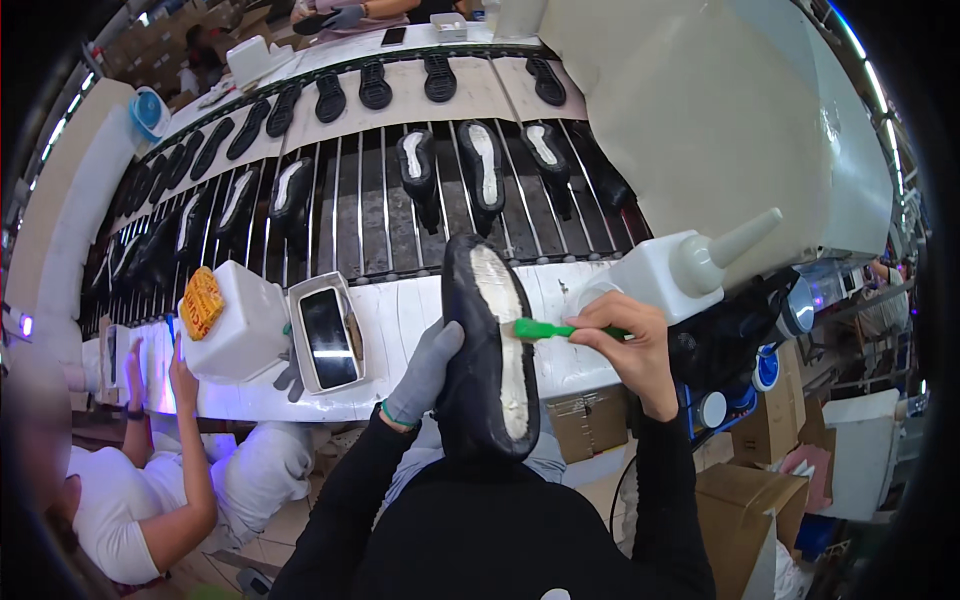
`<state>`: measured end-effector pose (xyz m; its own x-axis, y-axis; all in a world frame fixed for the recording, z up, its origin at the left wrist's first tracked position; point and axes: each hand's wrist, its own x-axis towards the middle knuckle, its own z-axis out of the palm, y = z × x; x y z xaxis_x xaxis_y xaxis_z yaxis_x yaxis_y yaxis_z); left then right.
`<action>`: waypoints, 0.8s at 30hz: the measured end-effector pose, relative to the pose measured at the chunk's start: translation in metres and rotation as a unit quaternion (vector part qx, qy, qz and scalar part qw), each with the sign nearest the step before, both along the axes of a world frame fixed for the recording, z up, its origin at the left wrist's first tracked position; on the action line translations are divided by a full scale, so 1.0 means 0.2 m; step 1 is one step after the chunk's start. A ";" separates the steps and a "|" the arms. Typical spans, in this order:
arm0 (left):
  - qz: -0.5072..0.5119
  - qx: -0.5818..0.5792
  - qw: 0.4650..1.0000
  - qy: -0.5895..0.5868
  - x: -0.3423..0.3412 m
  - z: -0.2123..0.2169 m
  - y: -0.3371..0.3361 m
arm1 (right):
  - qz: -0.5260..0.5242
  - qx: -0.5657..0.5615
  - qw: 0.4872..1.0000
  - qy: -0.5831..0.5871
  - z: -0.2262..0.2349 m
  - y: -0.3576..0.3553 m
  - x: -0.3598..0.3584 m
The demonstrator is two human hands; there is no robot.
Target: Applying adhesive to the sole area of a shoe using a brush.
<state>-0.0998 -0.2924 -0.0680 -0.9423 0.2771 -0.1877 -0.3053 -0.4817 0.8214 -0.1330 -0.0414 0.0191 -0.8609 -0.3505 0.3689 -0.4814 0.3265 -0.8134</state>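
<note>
A slatted conveyor (380, 200) of dark bars curves across the upper middle, carrying black shoe soles (483, 165) with pale centres. In front of it runs a white worktop (410, 310), smooth and glossy.

On the worktop's left sits a white boxy plastic container (245, 325) with a yellow sponge (201, 301) on top, just beside a white tray (325, 340) that holds a dark phone. To the right lies a white squeeze bottle (680, 265) on its side, its cone nozzle pointing up-right.

The black shoe sole (490, 345) is held above the worktop's near edge, centre frame. Its long axis runs almost straight away from the person, one rounded end toward the conveyor and the other toward the body. The rim is matte black, the inner face coated in a rough, cream-white strip.

The left hand (425, 370), in a grey knit glove, is closed around the sole's left edge. The bare right hand (630, 345) pinches a green-handled brush (545, 328), its tip touching the pale strip.
</note>
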 end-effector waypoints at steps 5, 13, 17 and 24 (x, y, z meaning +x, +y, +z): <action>-0.024 -0.045 0.997 0.062 -0.01 0.10 0.00 | 0.020 0.045 0.998 0.031 0.04 -0.04 -0.02; -0.050 -0.247 0.951 0.181 -0.01 0.14 -0.03 | -0.049 0.059 0.994 0.082 0.12 -0.14 -0.20; -0.082 -0.272 0.944 0.166 -0.03 0.14 -0.03 | -0.072 0.065 0.994 0.046 0.15 -0.14 -0.31; -0.055 -0.157 0.978 0.126 -0.02 0.14 -0.05 | 0.127 0.080 0.988 0.030 0.20 -0.08 -0.31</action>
